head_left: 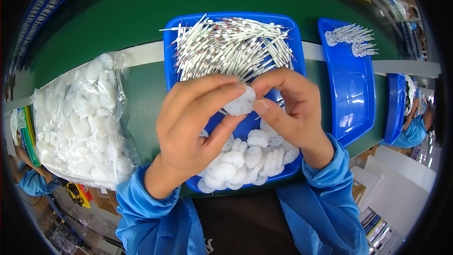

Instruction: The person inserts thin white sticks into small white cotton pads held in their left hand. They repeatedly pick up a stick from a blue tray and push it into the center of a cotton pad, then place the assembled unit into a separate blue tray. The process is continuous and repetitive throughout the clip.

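Observation:
Between my two hands is a white, round, scallop-edged piece (241, 103), held above the middle of a blue tray (171, 73). My left hand (196, 118) is closed on it, its fingers over the far side and the thumb below. The thumb and forefinger of my right hand (293, 106) pinch at its right edge; whether a thin rod is also between them I cannot tell. Beyond my hands, a thick heap of thin white rods (231, 47) with dark and reddish tips fills the tray's far part. Similar white round pieces (252, 158) lie piled in its near part.
A clear plastic bag (82, 123) stuffed with white round pieces lies to the left. At right a blue tray (351, 99) holds several rods with white round ends (354, 38). The tabletop (144, 99) is green. Other people in blue sleeves (410, 134) appear at both sides.

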Action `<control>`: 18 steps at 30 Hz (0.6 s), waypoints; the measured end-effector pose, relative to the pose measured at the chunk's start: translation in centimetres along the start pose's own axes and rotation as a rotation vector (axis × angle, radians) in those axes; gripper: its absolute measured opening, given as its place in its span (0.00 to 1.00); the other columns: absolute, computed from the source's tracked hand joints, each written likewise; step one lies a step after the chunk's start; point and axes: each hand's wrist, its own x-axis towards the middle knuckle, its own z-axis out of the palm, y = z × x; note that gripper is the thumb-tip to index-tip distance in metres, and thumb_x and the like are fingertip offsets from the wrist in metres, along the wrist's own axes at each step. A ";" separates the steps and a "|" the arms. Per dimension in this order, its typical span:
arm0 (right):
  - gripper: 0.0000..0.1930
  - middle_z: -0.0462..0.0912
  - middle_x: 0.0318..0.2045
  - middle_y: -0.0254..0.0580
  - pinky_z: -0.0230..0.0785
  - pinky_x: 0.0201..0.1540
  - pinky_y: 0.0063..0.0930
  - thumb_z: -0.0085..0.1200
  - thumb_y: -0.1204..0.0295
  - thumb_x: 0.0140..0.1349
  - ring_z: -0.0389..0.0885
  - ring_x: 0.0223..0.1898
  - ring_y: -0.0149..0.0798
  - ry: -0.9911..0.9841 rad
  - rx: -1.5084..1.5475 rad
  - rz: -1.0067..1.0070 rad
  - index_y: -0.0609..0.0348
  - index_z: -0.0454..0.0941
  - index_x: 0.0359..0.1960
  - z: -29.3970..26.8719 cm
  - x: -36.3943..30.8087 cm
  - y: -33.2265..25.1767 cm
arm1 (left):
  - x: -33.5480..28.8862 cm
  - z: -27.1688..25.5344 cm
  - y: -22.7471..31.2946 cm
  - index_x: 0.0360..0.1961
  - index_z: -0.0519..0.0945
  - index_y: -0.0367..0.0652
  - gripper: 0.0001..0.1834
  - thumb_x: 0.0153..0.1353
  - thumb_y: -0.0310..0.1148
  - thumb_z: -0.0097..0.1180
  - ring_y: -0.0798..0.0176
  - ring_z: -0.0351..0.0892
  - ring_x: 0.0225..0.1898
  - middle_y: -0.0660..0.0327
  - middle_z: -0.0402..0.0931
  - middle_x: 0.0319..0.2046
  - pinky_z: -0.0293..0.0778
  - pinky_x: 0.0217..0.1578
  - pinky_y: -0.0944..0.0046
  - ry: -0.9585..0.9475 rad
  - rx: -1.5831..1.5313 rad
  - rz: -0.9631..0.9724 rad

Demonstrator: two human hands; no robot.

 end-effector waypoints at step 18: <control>0.20 0.90 0.40 0.34 0.79 0.44 0.38 0.73 0.73 0.46 0.90 0.42 0.41 -0.192 -1.080 -0.438 0.52 0.89 0.45 -2.5 -1.0 -1.9 | -0.3 -0.8 -1.4 0.59 0.89 0.35 0.22 0.64 0.31 0.73 0.59 0.84 0.48 0.49 0.79 0.57 0.84 0.37 0.67 0.111 -0.103 0.069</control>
